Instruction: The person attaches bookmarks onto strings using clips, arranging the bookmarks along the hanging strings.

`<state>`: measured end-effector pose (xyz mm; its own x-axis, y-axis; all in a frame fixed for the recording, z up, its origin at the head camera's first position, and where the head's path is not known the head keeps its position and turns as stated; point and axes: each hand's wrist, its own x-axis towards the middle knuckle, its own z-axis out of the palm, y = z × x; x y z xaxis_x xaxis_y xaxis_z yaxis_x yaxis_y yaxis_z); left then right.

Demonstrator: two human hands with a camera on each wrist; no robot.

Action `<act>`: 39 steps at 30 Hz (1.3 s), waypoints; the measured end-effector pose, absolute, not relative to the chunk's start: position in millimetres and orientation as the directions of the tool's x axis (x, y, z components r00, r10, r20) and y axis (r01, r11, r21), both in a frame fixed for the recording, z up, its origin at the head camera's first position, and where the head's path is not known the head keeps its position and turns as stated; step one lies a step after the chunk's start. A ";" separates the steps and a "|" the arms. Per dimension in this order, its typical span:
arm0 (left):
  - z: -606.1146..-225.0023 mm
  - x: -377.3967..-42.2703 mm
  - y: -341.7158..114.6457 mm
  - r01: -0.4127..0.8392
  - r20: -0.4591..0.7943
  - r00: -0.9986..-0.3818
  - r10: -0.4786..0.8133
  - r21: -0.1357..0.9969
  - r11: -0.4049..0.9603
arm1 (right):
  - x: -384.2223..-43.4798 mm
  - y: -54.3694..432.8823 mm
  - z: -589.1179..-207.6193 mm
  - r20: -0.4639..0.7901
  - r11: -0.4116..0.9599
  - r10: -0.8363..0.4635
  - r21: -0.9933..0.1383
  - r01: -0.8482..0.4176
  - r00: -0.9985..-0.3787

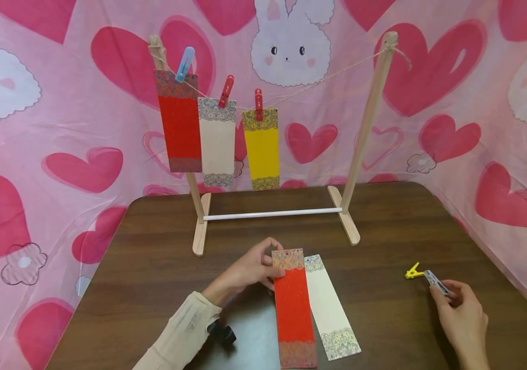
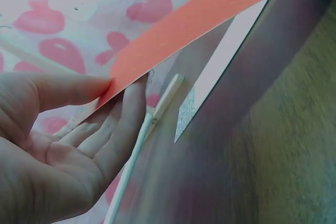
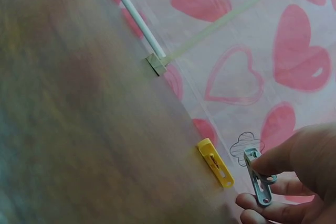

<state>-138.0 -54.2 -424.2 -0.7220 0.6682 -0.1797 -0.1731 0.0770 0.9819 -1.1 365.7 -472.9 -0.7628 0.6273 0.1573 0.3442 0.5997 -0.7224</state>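
Note:
My left hand pinches a red card strip with patterned ends near its top left edge, thumb in front and fingers behind. The left wrist view shows the same red strip slanting up from the thumb. Partly beneath it lies a cream strip with patterned ends, flat on the table. Over at the right, my right hand holds a grey clothespin between thumb and fingers. A yellow clothespin lies on the table just left of it; the right wrist view has this yellow clothespin beside the grey one.
A wooden stand with a white crossbar and a string stands at the back of the brown table. From the string hang a red strip, a cream strip and a yellow strip, held by blue and red clothespins.

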 end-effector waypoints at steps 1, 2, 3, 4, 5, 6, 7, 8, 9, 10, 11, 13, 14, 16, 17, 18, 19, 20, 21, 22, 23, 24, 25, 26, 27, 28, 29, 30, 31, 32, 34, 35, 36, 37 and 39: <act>-423.7 -138.1 -54.2 -0.165 -0.177 -0.735 0.655 0.983 0.081 | -1.5 365.4 -473.4 0.155 0.597 0.630 -0.724 0.347 -0.761; -423.7 -138.3 -54.3 -0.156 -0.177 -0.746 0.641 0.984 0.090 | -1.7 365.3 -473.8 0.155 0.594 0.634 -0.724 0.350 -0.758; -423.1 -138.4 -54.3 -0.150 -0.175 -0.759 0.627 0.984 0.094 | -1.7 365.4 -474.3 0.154 0.592 0.637 -0.725 0.352 -0.755; -422.9 -138.6 -54.2 -0.144 -0.174 -0.768 0.616 0.985 0.099 | -1.9 365.2 -474.9 0.150 0.589 0.642 -0.725 0.358 -0.752; -422.5 -138.8 -54.2 -0.138 -0.173 -0.779 0.603 0.985 0.105 | -2.2 365.3 -475.2 0.151 0.587 0.644 -0.726 0.359 -0.750; -422.2 -139.0 -54.2 -0.132 -0.173 -0.789 0.589 0.985 0.111 | -2.6 365.6 -475.4 0.153 0.587 0.646 -0.726 0.358 -0.748; -421.9 -139.1 -54.1 -0.125 -0.169 -0.797 0.580 0.985 0.114 | -3.0 365.7 -475.5 0.157 0.589 0.645 -0.726 0.355 -0.748; -421.6 -139.2 -54.0 -0.120 -0.164 -0.802 0.574 0.986 0.114 | -3.4 365.7 -475.6 0.161 0.591 0.644 -0.726 0.352 -0.748; -420.9 -139.0 -54.0 -0.109 -0.155 -0.808 0.568 0.987 0.114 | -4.1 365.7 -475.6 0.165 0.594 0.641 -0.725 0.349 -0.749; -420.1 -138.8 -53.9 -0.096 -0.148 -0.814 0.562 0.988 0.120 | -4.7 365.5 -475.6 0.168 0.596 0.639 -0.726 0.345 -0.751; -419.0 -138.3 -53.8 -0.075 -0.134 -0.820 0.557 0.989 0.127 | -5.4 365.2 -475.7 0.171 0.597 0.637 -0.726 0.341 -0.752; -416.7 -136.9 -53.8 -0.029 -0.100 -0.827 0.554 0.990 0.137 | -6.4 364.2 -476.0 0.176 0.598 0.635 -0.728 0.335 -0.752; -415.4 -136.1 -53.6 -0.005 -0.084 -0.829 0.552 0.990 0.142 | -6.7 363.5 -476.2 0.179 0.598 0.635 -0.730 0.332 -0.751; -412.9 -134.9 -52.7 0.049 -0.041 -0.831 0.555 0.988 0.147 | -7.0 362.2 -477.1 0.182 0.591 0.641 -0.738 0.327 -0.746; -411.9 -134.5 -51.9 0.072 -0.022 -0.829 0.559 0.987 0.145 | -6.8 361.6 -477.5 0.183 0.585 0.647 -0.742 0.328 -0.740; -411.1 -134.1 -51.1 0.088 -0.009 -0.825 0.565 0.986 0.143 | -6.2 360.9 -478.0 0.182 0.577 0.655 -0.747 0.330 -0.734; -410.5 -133.9 -49.8 0.105 0.004 -0.823 0.568 0.984 0.145 | -5.7 360.5 -478.6 0.181 0.570 0.663 -0.751 0.333 -0.727; -410.3 -133.9 -48.8 0.116 0.013 -0.821 0.571 0.983 0.144 | -5.1 359.9 -479.1 0.179 0.563 0.670 -0.755 0.336 -0.720; -409.9 -133.8 -48.1 0.126 0.020 -0.819 0.574 0.981 0.145 | -4.6 359.4 -479.6 0.178 0.557 0.677 -0.758 0.339 -0.714; -409.4 -133.5 -47.5 0.132 0.026 -0.816 0.577 0.981 0.143 | -4.2 359.0 -480.0 0.177 0.552 0.682 -0.762 0.340 -0.709; -409.6 -133.4 -46.9 0.134 0.026 -0.817 0.576 0.980 0.145 | -4.3 358.5 -480.3 0.180 0.548 0.685 -0.766 0.336 -0.706; -409.7 -133.3 -46.7 0.140 0.030 -0.818 0.574 0.979 0.148 | -4.8 358.0 -480.4 0.185 0.546 0.685 -0.770 0.329 -0.704; -409.7 -133.1 -46.6 0.145 0.033 -0.822 0.569 0.978 0.152 | -5.6 357.4 -480.5 0.192 0.546 0.684 -0.775 0.319 -0.704; -409.6 -132.8 -46.9 0.149 0.036 -0.825 0.564 0.977 0.154 | -6.5 356.9 -480.5 0.197 0.544 0.682 -0.780 0.308 -0.704; -409.2 -132.4 -47.1 0.152 0.040 -0.829 0.558 0.976 0.155 | -7.4 356.1 -480.1 0.203 0.540 0.682 -0.788 0.296 -0.702; -408.6 -132.0 -47.3 0.155 0.044 -0.833 0.552 0.976 0.155 | -8.3 355.6 -479.7 0.207 0.534 0.682 -0.796 0.284 -0.702; -408.6 -131.8 -47.6 0.157 0.048 -0.837 0.545 0.975 0.155 | -8.9 354.7 -479.0 0.208 0.528 0.682 -0.803 0.275 -0.702; -407.8 -131.2 -48.0 0.161 0.054 -0.840 0.539 0.975 0.153 | -9.3 353.9 -478.1 0.208 0.524 0.679 -0.808 0.268 -0.704; -406.9 -130.8 -48.1 0.163 0.061 -0.843 0.534 0.976 0.146 | -9.6 353.1 -477.0 0.207 0.522 0.675 -0.812 0.261 -0.708; -405.4 -130.5 -48.1 0.166 0.070 -0.845 0.530 0.977 0.137 | -10.0 352.0 -475.5 0.209 0.524 0.669 -0.813 0.253 -0.713; -401.9 -130.1 -47.5 0.164 0.081 -0.851 0.518 0.980 0.115 | -10.7 349.6 -471.4 0.229 0.544 0.645 -0.808 0.227 -0.729; -400.2 -130.6 -46.9 0.161 0.086 -0.853 0.515 0.982 0.102 | -11.2 348.4 -468.6 0.244 0.559 0.627 -0.802 0.210 -0.740; -397.8 -131.0 -46.5 0.161 0.091 -0.855 0.510 0.983 0.093 | -12.0 347.4 -465.5 0.267 0.579 0.608 -0.794 0.188 -0.747; -395.6 -131.6 -45.9 0.159 0.095 -0.858 0.505 0.984 0.084 | -12.6 346.8 -461.4 0.291 0.599 0.586 -0.784 0.163 -0.756; -392.0 -133.3 -45.5 0.157 0.101 -0.864 0.494 0.985 0.074 | -14.1 346.4 -452.4 0.338 0.640 0.543 -0.759 0.117 -0.769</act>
